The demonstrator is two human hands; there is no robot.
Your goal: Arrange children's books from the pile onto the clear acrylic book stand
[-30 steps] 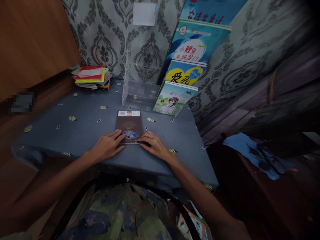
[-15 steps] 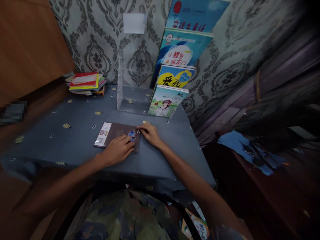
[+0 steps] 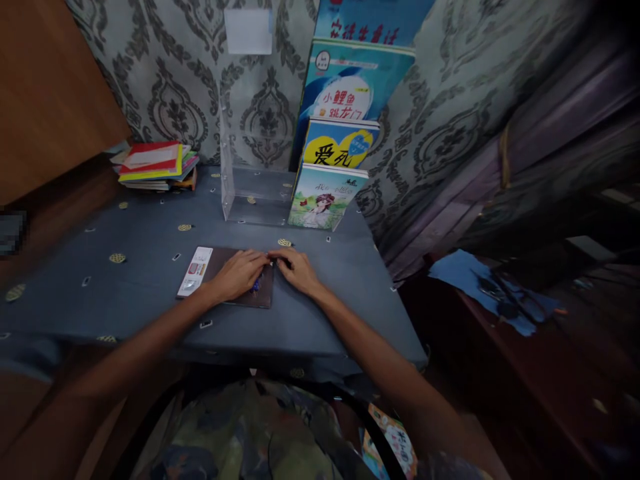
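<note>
A thin dark brown book with a white label strip on its left side lies flat on the cloth-covered table. Across its upper half rests my left hand, fingers stretched out towards the book's upper right corner. My right hand is curled at that same corner, with its thumb and forefinger pinching the edge. The fingertips of both hands meet there. A blue picture on the cover is partly hidden under my left hand.
Behind, a clear acrylic rack stands against the patterned wall, with several upright books in its right side. A pile of books lies at the back left. Off to the right, a blue cloth lies on a dark red surface.
My left hand has slid up and right over the book, from its lower part to the upper right corner. My right hand stays at that corner. The view has shifted slightly.
</note>
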